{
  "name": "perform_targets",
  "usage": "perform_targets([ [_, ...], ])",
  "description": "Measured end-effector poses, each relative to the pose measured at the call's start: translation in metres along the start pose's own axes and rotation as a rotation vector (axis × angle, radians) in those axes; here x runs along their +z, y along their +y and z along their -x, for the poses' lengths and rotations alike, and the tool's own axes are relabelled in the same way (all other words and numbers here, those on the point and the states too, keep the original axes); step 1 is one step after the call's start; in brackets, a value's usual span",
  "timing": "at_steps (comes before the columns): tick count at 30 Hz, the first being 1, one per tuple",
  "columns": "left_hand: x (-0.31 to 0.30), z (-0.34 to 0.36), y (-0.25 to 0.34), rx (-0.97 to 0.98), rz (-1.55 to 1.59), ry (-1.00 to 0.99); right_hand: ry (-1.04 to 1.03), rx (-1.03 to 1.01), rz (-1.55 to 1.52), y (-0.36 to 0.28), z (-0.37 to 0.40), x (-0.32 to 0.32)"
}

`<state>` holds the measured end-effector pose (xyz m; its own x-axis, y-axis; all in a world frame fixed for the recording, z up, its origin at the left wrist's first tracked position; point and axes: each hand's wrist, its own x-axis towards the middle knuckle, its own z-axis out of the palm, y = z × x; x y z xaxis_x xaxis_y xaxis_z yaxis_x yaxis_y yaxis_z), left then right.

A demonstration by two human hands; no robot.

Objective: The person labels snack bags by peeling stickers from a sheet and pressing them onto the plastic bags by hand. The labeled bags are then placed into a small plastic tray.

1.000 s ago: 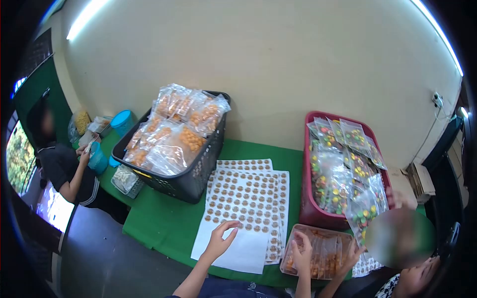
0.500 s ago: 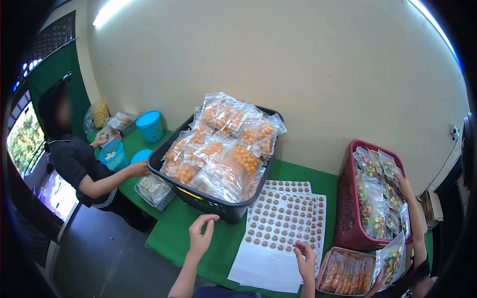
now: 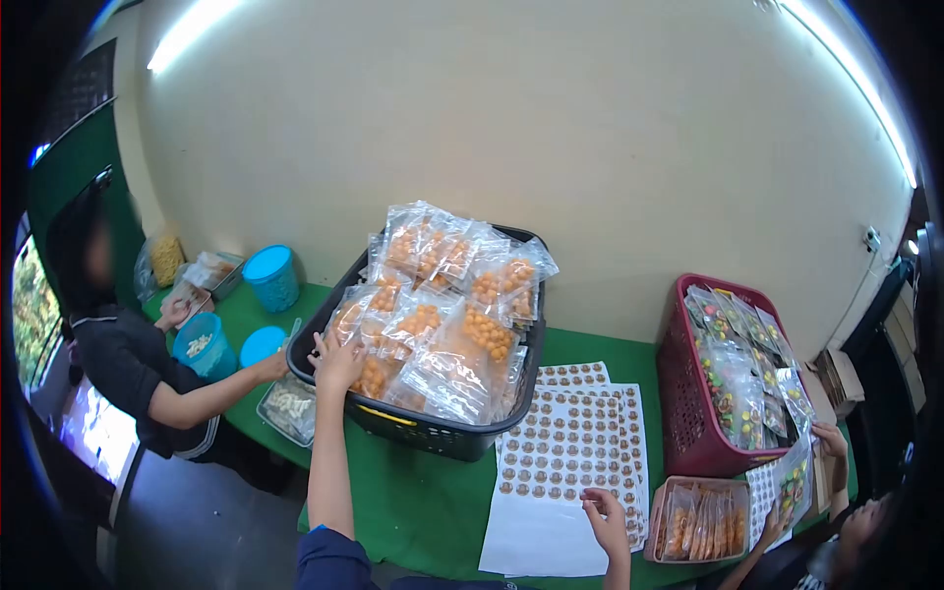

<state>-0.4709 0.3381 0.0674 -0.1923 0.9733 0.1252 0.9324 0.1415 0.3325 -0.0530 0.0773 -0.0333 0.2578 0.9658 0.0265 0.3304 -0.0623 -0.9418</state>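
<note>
My left hand reaches over the front-left rim of a black basket, fingers spread against the nearest packets. The basket is heaped with clear plastic packets of orange balls. My right hand is over sheets of round brown stickers, its thumb and fingertips pinched together. Whatever may be between those fingertips is too small to make out. The lower part of the top sheet is bare white.
A co-worker at left reaches towards blue tubs and a box of pale pieces. At right another person's hand is by a maroon basket of colourful packets. A pink tray of orange packets sits on the green-covered table.
My left hand has moved up and left from in front of the black basket onto its packets. My right hand's fingers have drawn together. The person at right has lowered a hand from the maroon basket.
</note>
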Motion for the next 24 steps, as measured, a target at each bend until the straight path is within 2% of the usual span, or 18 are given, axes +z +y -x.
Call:
perform_targets([
  [1, 0.000, 0.000, 0.000, -0.049, -0.040, -0.114, 0.012, 0.026, 0.017, 0.002, 0.004, -0.001],
  [5, -0.010, 0.007, 0.002, -0.045, 0.031, -0.174, -0.001, -0.006, 0.082, 0.015, 0.003, 0.001],
  [8, -0.001, 0.012, 0.004, 0.027, -0.131, -0.013, -0.016, 0.011, 0.110, 0.000, 0.004, 0.007],
  [11, -0.009, 0.018, 0.011, 0.155, -0.030, 0.067, -0.049, -0.001, 0.097, -0.003, 0.007, 0.010],
  [14, -0.013, 0.036, 0.015, 0.409, 0.184, 0.388, -0.053, -0.004, 0.085, -0.008, 0.016, 0.005],
  [16, -0.032, 0.084, 0.045, 0.473, 0.682, 0.291, -0.035, 0.003, 0.060, -0.008, 0.019, 0.000],
  [17, -0.039, 0.117, 0.061, 0.539, 0.674, 0.336, -0.024, 0.019, 0.041, -0.008, 0.021, -0.002],
  [18, -0.032, 0.143, 0.069, 0.597, 0.823, 0.284, -0.015, 0.041, 0.026, -0.008, 0.026, -0.007],
  [20, -0.010, 0.200, 0.081, 0.675, 1.022, 0.062, -0.076, 0.069, -0.170, -0.004, 0.029, -0.011],
  [21, 0.004, 0.223, 0.090, 0.762, 0.948, 0.021, -0.106, 0.074, -0.272, -0.006, 0.026, -0.009],
  [23, 0.041, 0.265, 0.102, 0.699, 1.019, -0.340, -0.174, 0.149, -0.565, -0.016, 0.027, -0.005],
  [24, 0.059, 0.281, 0.109, 0.739, 0.973, -0.353, -0.187, 0.201, -0.688, -0.011, 0.027, -0.002],
])
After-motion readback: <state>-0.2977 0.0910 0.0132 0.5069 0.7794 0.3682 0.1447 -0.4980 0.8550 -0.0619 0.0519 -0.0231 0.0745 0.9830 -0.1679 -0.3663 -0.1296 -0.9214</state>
